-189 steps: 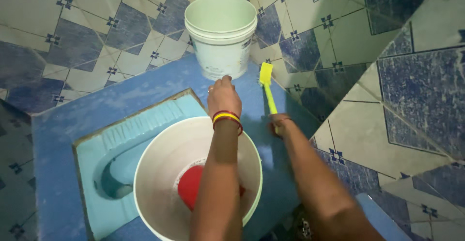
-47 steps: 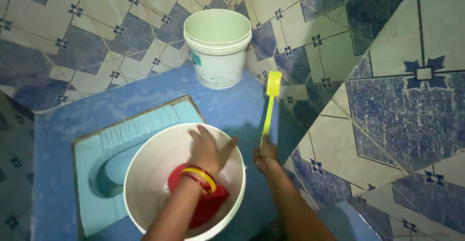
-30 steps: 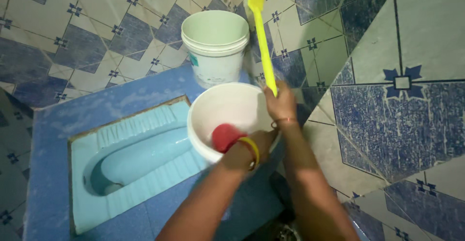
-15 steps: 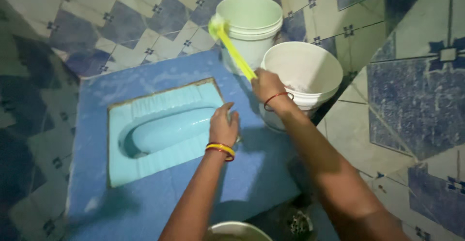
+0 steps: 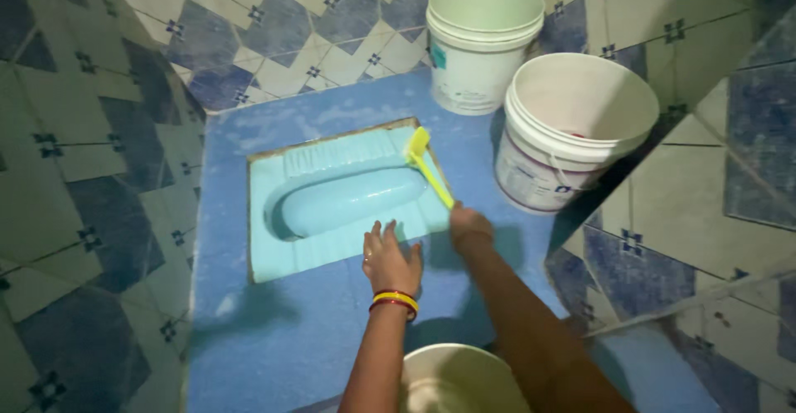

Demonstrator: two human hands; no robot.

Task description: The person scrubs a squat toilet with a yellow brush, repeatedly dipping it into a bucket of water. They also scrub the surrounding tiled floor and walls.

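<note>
A light blue squat toilet pan is set in a darker blue raised platform. My right hand grips the handle of a yellow brush, whose head rests on the pan's right footrest. My left hand, with red and yellow bangles at the wrist, lies flat with fingers spread on the platform just below the pan's near edge, holding nothing.
Two white buckets stand at the back right: one against the tiled wall, another nearer, beside the right wall. A pale round rim shows at the bottom edge. Blue and cream tiled walls close in on the left, back and right.
The white bucket with the red mug was lifted off the pan and set at the right. The brush came down from the air onto the pan's footrest. My left hand pressed onto the platform.
</note>
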